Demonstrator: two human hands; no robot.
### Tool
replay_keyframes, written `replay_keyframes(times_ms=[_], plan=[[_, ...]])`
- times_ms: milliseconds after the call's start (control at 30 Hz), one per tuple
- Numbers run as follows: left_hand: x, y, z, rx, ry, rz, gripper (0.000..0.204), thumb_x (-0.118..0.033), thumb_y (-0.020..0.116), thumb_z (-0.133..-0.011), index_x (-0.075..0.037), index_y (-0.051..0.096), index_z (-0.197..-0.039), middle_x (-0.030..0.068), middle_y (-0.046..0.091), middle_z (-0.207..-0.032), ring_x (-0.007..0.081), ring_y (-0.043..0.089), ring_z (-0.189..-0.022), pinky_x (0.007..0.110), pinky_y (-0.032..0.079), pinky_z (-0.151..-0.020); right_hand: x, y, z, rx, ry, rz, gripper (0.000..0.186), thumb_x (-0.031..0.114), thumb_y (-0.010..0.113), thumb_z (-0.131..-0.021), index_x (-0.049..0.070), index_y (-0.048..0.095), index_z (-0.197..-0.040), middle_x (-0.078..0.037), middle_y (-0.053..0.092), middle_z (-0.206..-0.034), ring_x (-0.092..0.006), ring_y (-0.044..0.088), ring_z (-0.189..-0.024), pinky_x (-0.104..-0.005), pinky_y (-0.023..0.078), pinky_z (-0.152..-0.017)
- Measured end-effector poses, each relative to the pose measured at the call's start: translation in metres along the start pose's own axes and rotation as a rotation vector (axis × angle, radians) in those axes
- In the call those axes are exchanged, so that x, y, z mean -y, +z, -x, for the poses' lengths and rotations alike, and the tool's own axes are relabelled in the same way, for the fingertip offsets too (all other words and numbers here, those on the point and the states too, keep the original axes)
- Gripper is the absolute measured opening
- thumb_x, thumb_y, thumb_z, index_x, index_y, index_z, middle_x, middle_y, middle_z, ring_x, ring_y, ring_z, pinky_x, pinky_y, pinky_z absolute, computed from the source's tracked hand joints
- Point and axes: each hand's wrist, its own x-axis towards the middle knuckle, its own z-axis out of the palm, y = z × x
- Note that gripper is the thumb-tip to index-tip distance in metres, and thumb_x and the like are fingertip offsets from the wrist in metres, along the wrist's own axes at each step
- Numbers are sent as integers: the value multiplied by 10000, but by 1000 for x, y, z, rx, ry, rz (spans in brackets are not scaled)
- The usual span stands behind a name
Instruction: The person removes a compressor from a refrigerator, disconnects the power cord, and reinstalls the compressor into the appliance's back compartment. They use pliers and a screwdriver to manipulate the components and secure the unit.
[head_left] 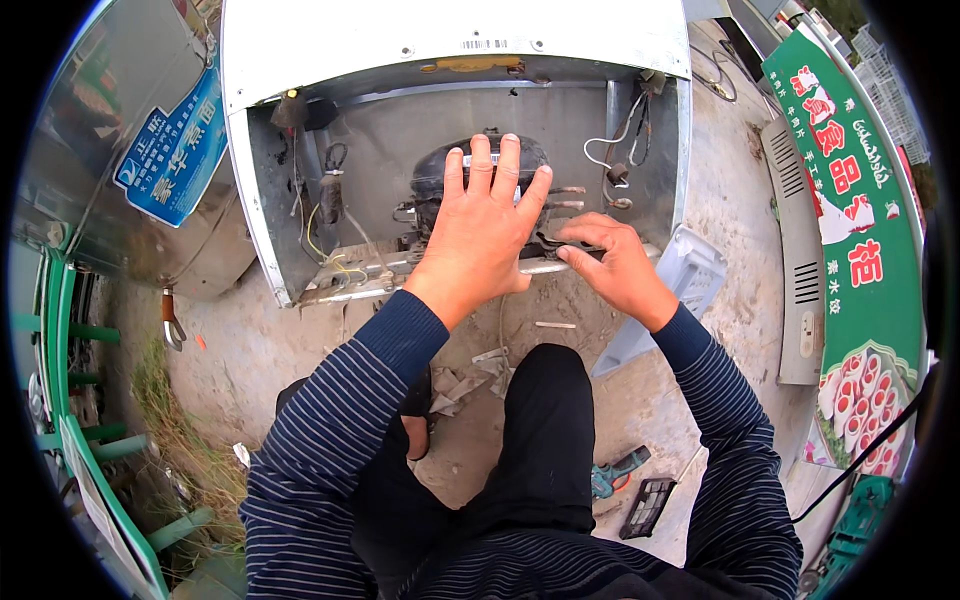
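Observation:
In front of me a black, rounded compressor (430, 165) sits in the open bay at the bottom of a white metal cabinet (330, 40). My left hand (480, 230) lies over the compressor with its fingers spread, hiding much of it. Just right of it, low by the compressor's base, my right hand (615, 265) is closed, thumb and forefinger close together around a small dark piece that I cannot make out. Short copper pipe ends (567, 204) stick out above the right fingers. Loose wires (335, 235) hang at the bay's left, and a white cable (605, 160) at its right.
A grey plastic cover (690, 270) leans by the bay's right corner. On the ground near my knee lie a teal power tool (617, 473) and a black grille-like part (648, 508). A green sign panel (850, 200) stands right; a steel tank (190, 250) stands left.

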Motion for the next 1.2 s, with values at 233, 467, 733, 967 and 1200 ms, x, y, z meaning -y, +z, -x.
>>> replay_keyframes(times_ms=[233,467,733,967,1200], plan=[[2,0,2,-33,18,19,1170,-454,962,-502,-127,496,-1524,271,389,-1570,502,367,-1426,617,295,-1177,-13,2,4,-39,-23,30,112,19,701,-908,-23,716,-1011,-146,739,-1025,-338,702,-959,-386,549,-858],[9,10,6,-86,22,-102,1135,-603,916,-579,-102,507,-1511,206,453,-1544,417,409,-1422,561,341,-1159,-10,2,4,77,-47,29,274,99,793,-865,-7,705,-1102,-149,727,-1101,-317,703,-1017,-368,545,-909],[8,-11,-51,218,-360,-7,655,-617,634,-941,-95,666,-1335,145,672,-1299,373,603,-1242,537,457,-972,-9,9,12,56,-221,232,548,122,868,-738,93,642,-1236,-104,651,-1182,-360,667,-1024,-412,558,-837],[10,-21,-103,457,-433,-22,665,-634,461,-1031,-61,752,-1202,146,742,-1200,312,701,-1119,506,468,-995,-9,12,14,-24,-248,256,462,11,769,-727,93,656,-1168,-87,630,-1052,-329,659,-916,-413,541,-743],[33,18,-116,504,-530,161,667,-659,560,-917,-155,718,-1325,89,715,-1327,310,680,-1213,439,523,-1027,-21,9,15,-30,-333,333,481,-6,750,-715,91,657,-1177,-70,616,-1011,-308,650,-917,-416,548,-723]])
